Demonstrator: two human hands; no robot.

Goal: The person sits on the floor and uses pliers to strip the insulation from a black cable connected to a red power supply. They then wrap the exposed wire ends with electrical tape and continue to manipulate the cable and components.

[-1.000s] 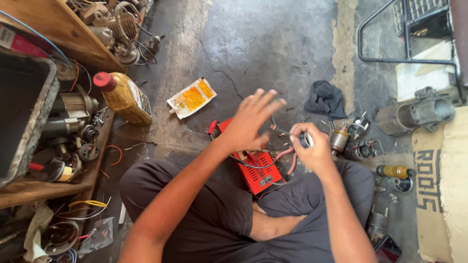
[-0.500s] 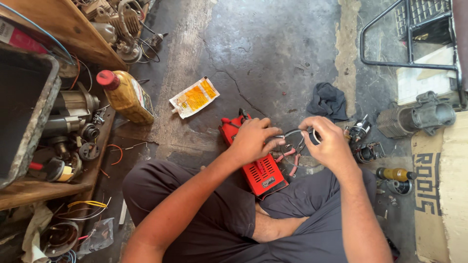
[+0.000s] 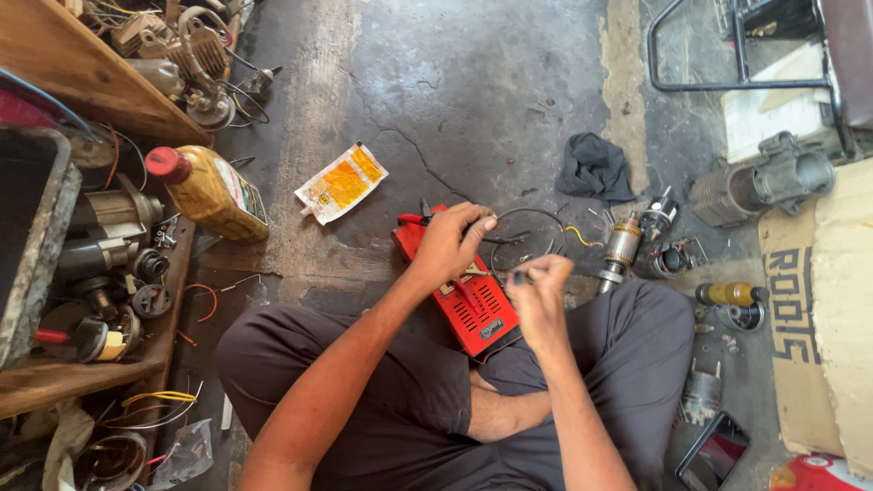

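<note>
A red box-shaped device with a vented side lies on the concrete floor, just in front of the seated person's crossed legs and partly against the knee. A thin black wire loops out beyond it. The left hand rests over the device's far end, wrist bent down, fingers curled and pinching the wire. The right hand sits just beside it, fingers closed round a small dark piece; what it is cannot be told. Both forearms reach forward from the lap. Farther out lie a motor rotor, a dark rag, a yellow pouch and a yellow bottle.
</note>
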